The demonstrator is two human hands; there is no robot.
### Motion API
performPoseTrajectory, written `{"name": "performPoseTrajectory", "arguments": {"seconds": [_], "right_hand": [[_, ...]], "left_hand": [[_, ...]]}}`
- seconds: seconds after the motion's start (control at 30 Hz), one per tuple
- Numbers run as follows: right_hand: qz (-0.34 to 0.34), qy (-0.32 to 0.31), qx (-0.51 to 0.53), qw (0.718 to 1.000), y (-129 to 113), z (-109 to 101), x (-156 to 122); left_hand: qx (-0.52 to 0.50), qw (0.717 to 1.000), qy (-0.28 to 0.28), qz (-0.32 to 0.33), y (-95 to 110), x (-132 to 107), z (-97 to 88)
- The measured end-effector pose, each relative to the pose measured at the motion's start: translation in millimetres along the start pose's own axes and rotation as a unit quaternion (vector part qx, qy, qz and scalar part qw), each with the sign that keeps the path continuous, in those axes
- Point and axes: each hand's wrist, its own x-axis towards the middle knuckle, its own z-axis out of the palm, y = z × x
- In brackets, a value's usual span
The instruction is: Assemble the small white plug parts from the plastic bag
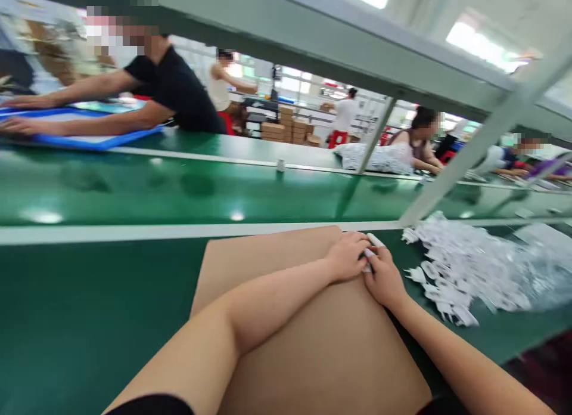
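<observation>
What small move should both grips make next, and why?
Perhaps part the left grip and right grip slightly: they meet near the right edge of the brown cardboard, crowding around small white bits, too covered to identify.

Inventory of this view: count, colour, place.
Small white item: likely one, white, between hands
Cardboard: one, brown, under forearms
Plug adapters: many, white, bench right
Plastic bag: one, clear, beside adapters
Bench: one, green, nearest
Conveyor belt: one, green, beyond bench
Shelf frame: one, grey, overhead
Tray: one, blue, upper left
Wrapped pile: one, whitish, across belt
Cartons: several, brown, background
Stools: several, red, background
Lights: two, white, ceiling
Workers: at least five, varied clothing, across belt
Left hand: one, bare, at white item
Right hand: one, bare, at white item
</observation>
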Motion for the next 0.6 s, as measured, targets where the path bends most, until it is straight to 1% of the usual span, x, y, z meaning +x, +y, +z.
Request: {"name": "performPoseTrajectory", "arguments": {"seconds": [0.07,0.13,0.2,0.27,0.33,0.5,0.6], "right_hand": [[-0.002,-0.008,-0.016,1.000,-3,-2,2],[-0.020,0.004,-0.032,0.999,-7,-4,3],[-0.052,0.003,-0.038,0.998,-11,-4,4],[-0.077,-0.027,-0.041,0.996,-12,-4,3],[-0.077,-0.047,-0.046,0.995,-10,-4,1],[-0.059,-0.030,-0.053,0.996,-8,-4,-4],[-0.060,-0.015,-0.050,0.997,-11,-4,-6]], "left_hand": [[-0.007,1.000,0.009,0.018,-2,-1,2.7],[0.003,0.999,-0.006,0.044,-2,-4,6.3],[0.020,0.997,-0.023,0.067,0,-8,10.1],[0.019,0.996,-0.031,0.085,1,-11,13.2],[0.026,0.995,-0.018,0.090,0,-11,15.4],[0.053,0.990,0.014,0.127,-10,-10,18.1],[0.061,0.989,0.016,0.136,-19,-12,20.4]]}}
